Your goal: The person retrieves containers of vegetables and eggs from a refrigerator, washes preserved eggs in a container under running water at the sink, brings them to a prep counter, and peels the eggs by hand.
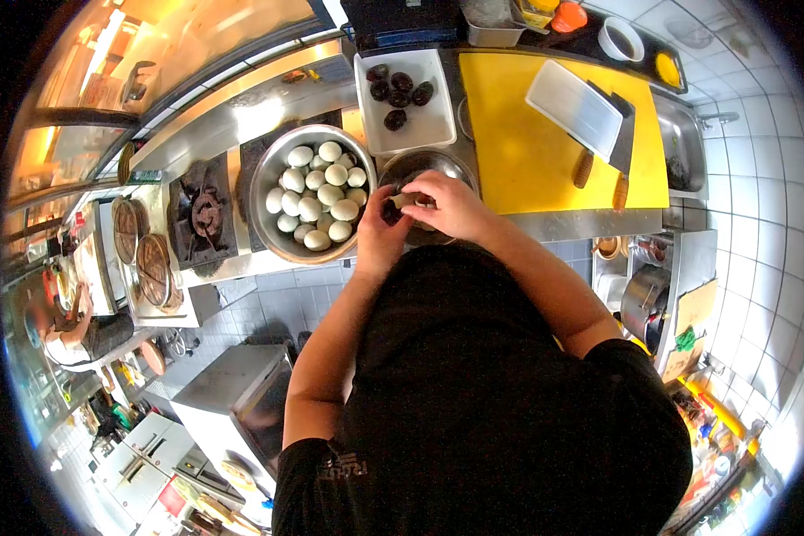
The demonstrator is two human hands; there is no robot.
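Both of my hands meet above a dark metal bowl [431, 163] at the counter's front. My left hand [383, 234] has its fingers closed round a dark egg [391, 211] with some pale shell on it. My right hand [451, 205] pinches at the pale shell piece [408, 200] on the same egg. Left of them, a big steel bowl [262, 198] holds several whole pale eggs [310, 208]. Behind my hands, a white tray [429, 134] carries several dark peeled eggs [401, 82].
On the right lies a yellow cutting board [509, 125] with a white lid [574, 107] and cleavers [632, 143] on it. Beyond it is a sink [682, 134]. A gas burner [205, 214] and round baskets [154, 268] stand left. Another person [76, 335] is at far left.
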